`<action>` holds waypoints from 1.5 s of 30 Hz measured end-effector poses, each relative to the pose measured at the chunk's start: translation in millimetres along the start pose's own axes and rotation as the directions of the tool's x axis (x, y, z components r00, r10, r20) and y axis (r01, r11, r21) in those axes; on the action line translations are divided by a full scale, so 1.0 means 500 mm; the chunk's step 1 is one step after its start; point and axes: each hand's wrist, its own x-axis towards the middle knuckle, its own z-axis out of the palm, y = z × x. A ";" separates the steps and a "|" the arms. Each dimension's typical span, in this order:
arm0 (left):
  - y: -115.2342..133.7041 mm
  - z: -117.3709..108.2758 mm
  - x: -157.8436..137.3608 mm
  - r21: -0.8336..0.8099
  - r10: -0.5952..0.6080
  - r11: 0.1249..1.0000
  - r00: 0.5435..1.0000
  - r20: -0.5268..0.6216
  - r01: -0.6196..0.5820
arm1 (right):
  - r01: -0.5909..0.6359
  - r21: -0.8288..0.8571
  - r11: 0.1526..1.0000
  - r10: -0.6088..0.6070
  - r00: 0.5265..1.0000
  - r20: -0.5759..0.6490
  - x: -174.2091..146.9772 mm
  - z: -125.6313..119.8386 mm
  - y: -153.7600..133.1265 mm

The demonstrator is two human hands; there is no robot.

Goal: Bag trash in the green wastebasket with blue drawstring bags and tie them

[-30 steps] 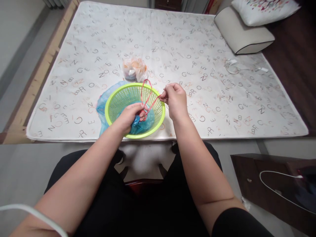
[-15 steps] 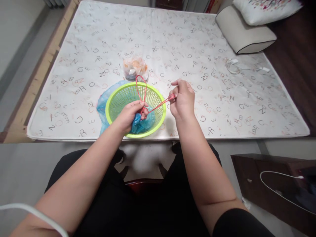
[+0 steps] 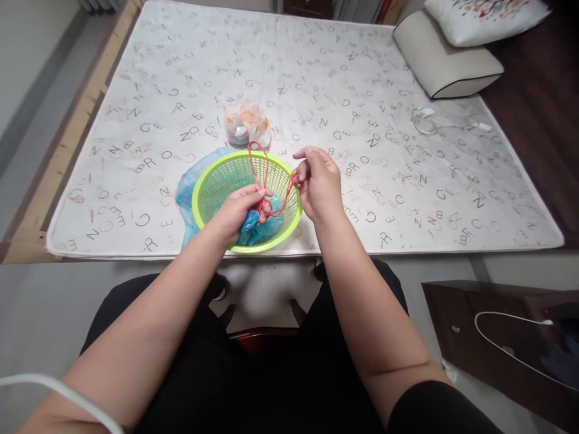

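Note:
A lime-green plastic basket (image 3: 212,187) stands near the front edge of a letter-printed mattress (image 3: 316,90). A bunched blue plastic bag (image 3: 266,226) lies inside it. My left hand (image 3: 237,211) pinches the gathered top of that bag inside the basket. A thin red string (image 3: 257,166) loops up from there and runs to my right hand (image 3: 319,181), whose fingers pinch its end just over the basket's right rim.
More blue plastic (image 3: 187,187) lies under the basket's left side. A small clear bag with orange contents (image 3: 246,123) sits just behind the basket. Further right on the mattress are a white cable (image 3: 434,123), a beige cushion (image 3: 446,57) and a pillow (image 3: 484,18). A dark cabinet (image 3: 497,337) stands lower right.
My right hand pulled the red string out to the right, then came back toward the basket rim, slackening it. My left hand stays on the bag top.

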 end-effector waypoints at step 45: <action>-0.016 -0.008 0.023 0.078 0.153 0.988 0.946 -0.285 -0.136 | 0.118 -0.287 0.951 -0.011 0.938 0.347 -0.023 -0.025 -0.032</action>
